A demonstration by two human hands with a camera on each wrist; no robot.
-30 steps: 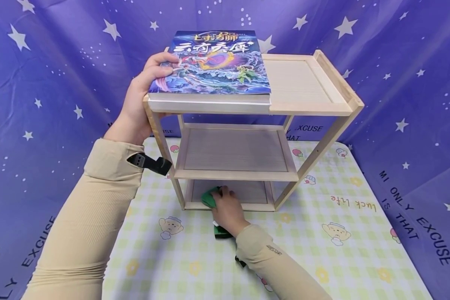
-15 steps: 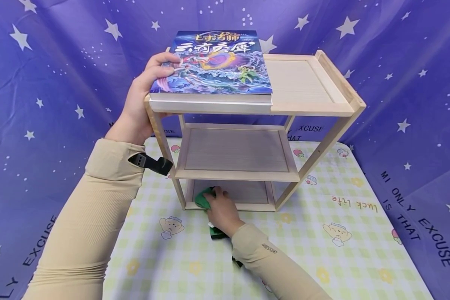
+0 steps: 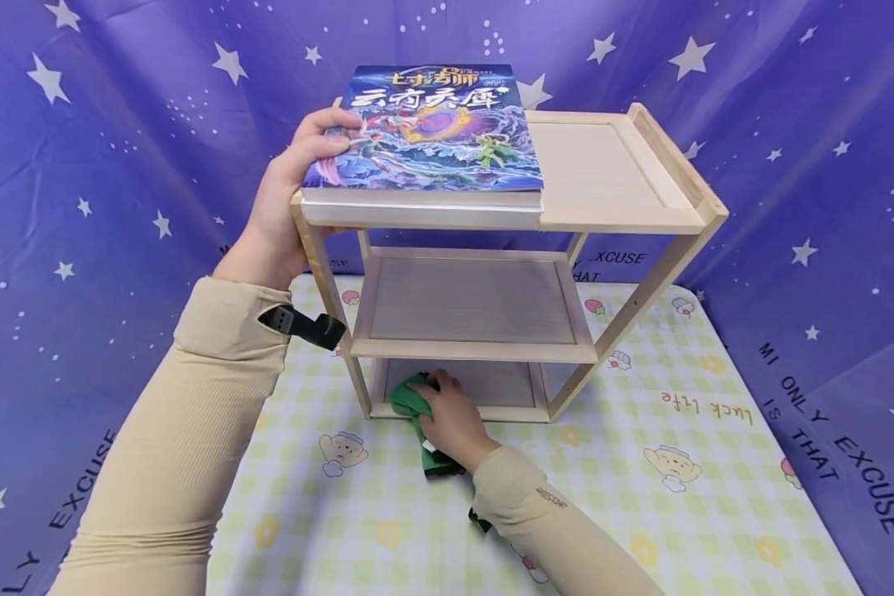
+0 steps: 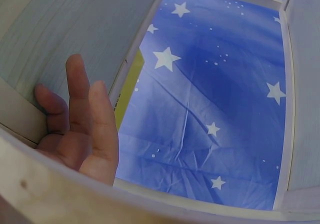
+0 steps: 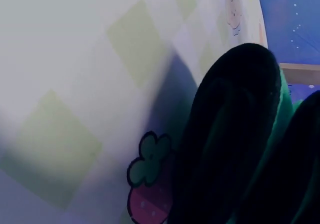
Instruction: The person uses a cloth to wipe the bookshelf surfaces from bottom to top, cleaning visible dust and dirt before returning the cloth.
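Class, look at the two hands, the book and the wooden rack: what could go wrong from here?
The book reaches the front edge of the wooden rack's top; if the left hand gripping that end tips it, the book might slide off. The right hand sits below the middle shelf, so lifting suddenly could bump it. The green cloth hangs over the bottom shelf's front and might snag.

From my end the rack [image 3: 469, 298] looks like smooth, matt wood with fine grain. The book [image 3: 432, 136] has a shiny paper cover, the green cloth [image 3: 410, 396] reads soft and matt, and I'm seeing creased, faintly glossy fabric on the backdrop [image 3: 119, 157].
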